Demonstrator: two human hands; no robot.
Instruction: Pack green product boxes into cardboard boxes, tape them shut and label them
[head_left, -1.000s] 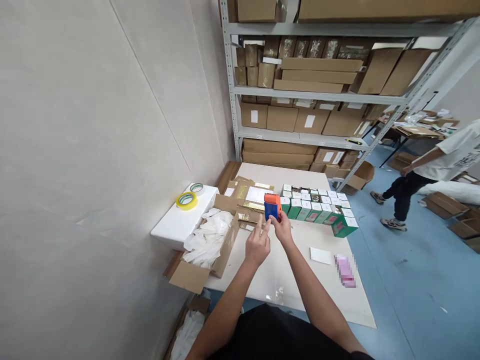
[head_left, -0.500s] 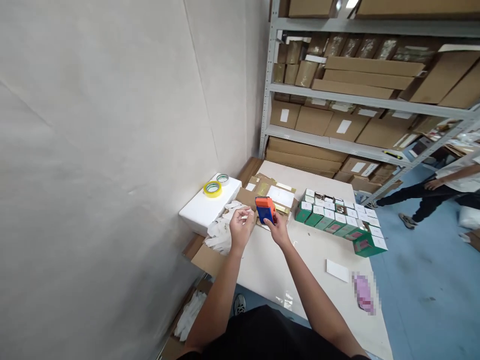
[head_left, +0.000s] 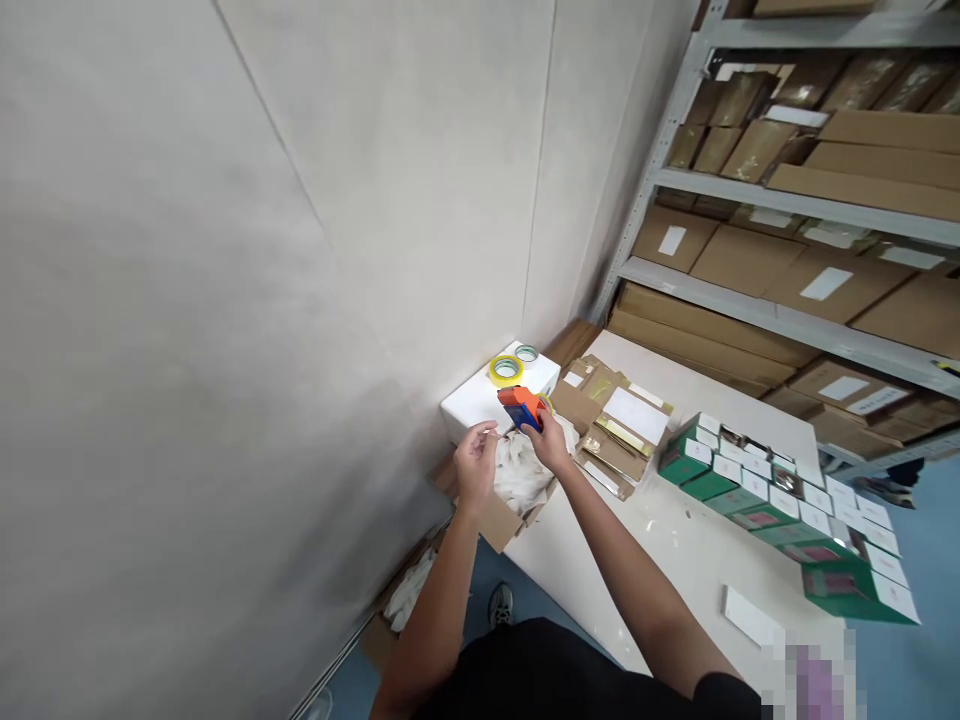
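Observation:
My right hand [head_left: 550, 442] is closed around an orange and blue tape dispenser [head_left: 520, 402], held tilted above the table's left end. A bit of yellow tape roll shows on its far side. Just left of the dispenser is my left hand [head_left: 475, 465], thumb and fingertips pinched together; whatever sits between them is too small to make out. Below both hands stands an open cardboard box [head_left: 501, 522] with crumpled white material [head_left: 517, 475] in it. Behind them a yellow tape roll [head_left: 495, 377] and a second, pale roll [head_left: 527, 352] lie on a white block [head_left: 463, 405].
Flattened cardboard pieces [head_left: 581, 405] lie right of the box. Several green and white boxes [head_left: 757, 500] stand in rows on the white table [head_left: 637, 555], near a flat white box [head_left: 750, 615]. Shelving [head_left: 795, 205] with cartons rises behind; a grey wall [head_left: 337, 300] borders the left.
My view has swung left, so the table and shelves sit further right. The tape dispenser has tipped over leftward in my right hand, and both hands are now over the open box.

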